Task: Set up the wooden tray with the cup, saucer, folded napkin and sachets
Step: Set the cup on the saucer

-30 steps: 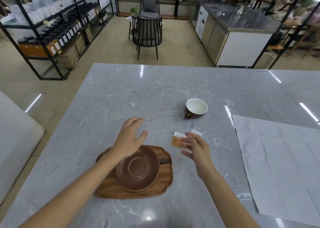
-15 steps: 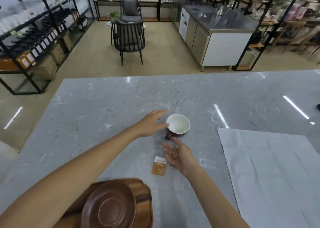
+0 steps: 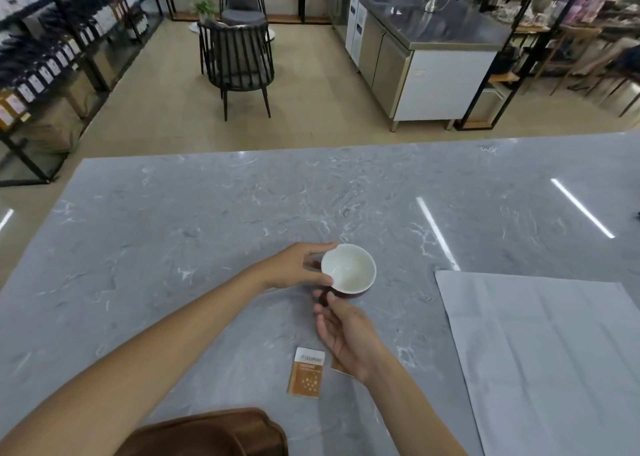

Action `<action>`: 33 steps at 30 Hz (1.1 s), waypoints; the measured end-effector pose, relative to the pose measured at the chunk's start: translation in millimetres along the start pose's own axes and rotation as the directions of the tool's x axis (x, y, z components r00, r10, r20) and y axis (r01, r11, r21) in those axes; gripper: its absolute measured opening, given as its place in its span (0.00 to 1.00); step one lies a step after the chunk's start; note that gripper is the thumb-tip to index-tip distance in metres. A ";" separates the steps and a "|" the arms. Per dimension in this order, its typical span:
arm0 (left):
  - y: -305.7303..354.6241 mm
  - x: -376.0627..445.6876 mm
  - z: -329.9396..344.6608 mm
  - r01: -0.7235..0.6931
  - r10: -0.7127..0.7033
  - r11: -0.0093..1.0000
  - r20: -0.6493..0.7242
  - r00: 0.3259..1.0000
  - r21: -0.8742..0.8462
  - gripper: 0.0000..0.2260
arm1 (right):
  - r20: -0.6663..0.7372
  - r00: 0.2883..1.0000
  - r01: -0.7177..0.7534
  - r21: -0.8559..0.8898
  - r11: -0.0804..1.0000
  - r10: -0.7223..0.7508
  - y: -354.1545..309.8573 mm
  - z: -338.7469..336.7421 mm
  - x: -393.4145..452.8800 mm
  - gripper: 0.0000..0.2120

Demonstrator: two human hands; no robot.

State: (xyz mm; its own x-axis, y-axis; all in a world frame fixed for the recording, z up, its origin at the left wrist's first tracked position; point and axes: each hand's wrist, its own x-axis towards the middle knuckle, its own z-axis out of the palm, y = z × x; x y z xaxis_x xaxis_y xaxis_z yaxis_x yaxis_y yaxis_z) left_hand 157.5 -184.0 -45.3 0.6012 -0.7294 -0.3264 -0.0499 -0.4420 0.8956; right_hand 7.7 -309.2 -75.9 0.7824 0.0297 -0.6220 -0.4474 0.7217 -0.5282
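A brown cup with a white inside stands on the grey marble table. My left hand wraps its fingers around the cup's left side. My right hand is just below the cup, fingertips at its handle. An orange and white sachet lies flat near my right wrist, and a second sachet is mostly hidden under that hand. The wooden tray shows at the bottom edge, with the saucer on it mostly cut off. A large unfolded white napkin lies at the right.
Beyond the table's far edge is open floor with black chairs, a steel counter unit and black shelving at the left and right.
My left hand has closed around the cup's side, where it was only reaching before. My right hand has moved up from the sachets to the cup's handle. The view has tilted up, cutting off the tray.
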 end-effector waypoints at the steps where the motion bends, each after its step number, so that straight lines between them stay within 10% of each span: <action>1: -2.9 1.5 -0.3 -0.003 0.003 1.000 -0.004 1.000 -0.025 0.37 | -0.001 1.000 0.011 0.003 1.000 -0.011 0.2 -0.1 1.3 0.11; 33: 19.2 -127.0 36.8 -0.171 0.115 0.978 -0.366 0.924 -0.123 0.34 | 0.157 0.979 0.169 -0.288 0.942 -0.127 26.6 28.4 -94.8 0.15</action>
State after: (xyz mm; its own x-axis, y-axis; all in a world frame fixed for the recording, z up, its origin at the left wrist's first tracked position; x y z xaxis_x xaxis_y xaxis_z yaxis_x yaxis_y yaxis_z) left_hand 50.9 -119.1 2.2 0.8411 -0.5337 -0.0879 -0.0530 -0.2430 0.9686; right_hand -66.1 -273.2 -14.6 0.8913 0.0461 -0.4510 -0.4145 0.4857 -0.7696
